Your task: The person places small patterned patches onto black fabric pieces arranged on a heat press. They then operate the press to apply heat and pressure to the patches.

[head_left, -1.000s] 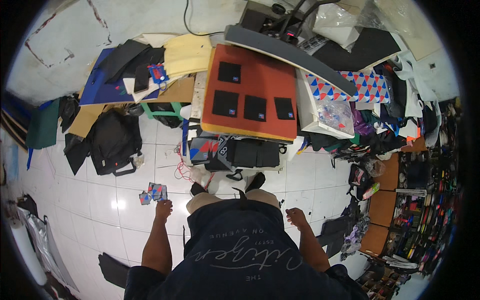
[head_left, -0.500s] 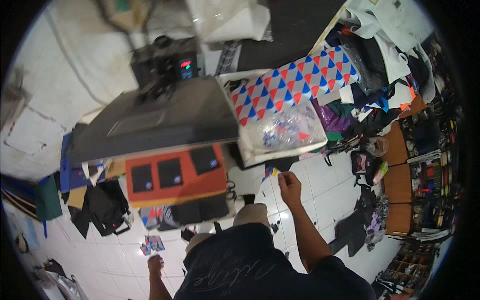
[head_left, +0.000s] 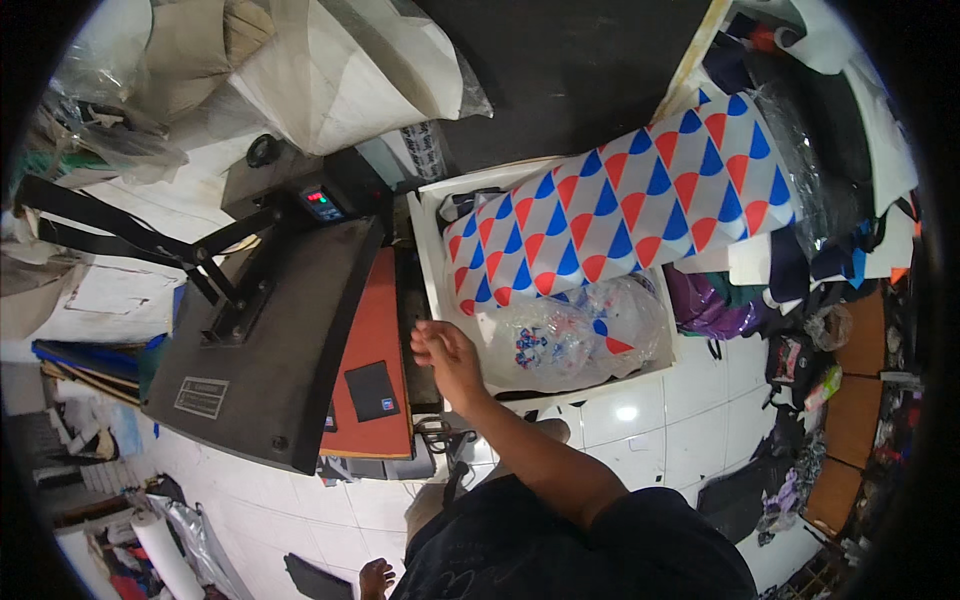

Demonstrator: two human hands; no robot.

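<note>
My right hand [head_left: 447,362] hovers beside the open side of a heat press [head_left: 270,330], fingers curled in. Anything between its fingertips is too small to make out. Under the raised, tilted black plate lies a red-orange pad [head_left: 375,335]. On the pad a black fabric piece [head_left: 372,391] bears a small blue and red emblem near one corner; a second piece is mostly hidden by the plate. Low in the view my left hand [head_left: 377,578] hangs by my body, fingers apart, holding nothing visible. A flat black piece [head_left: 318,578] lies on the floor near it.
Right of the press, a white tray [head_left: 655,378] holds a clear plastic bag [head_left: 590,340] of printed pieces. A roll of red, blue and grey patterned sheet [head_left: 620,200] lies across it. Fabric heaps and orange-brown boxes [head_left: 855,345] line the right side. Scissors [head_left: 440,435] lie below the press.
My right hand has moved left to the press. My left hand has come in near my body; the red and blue scraps beside it are out of sight. The view has turned, bringing the roll closer.
</note>
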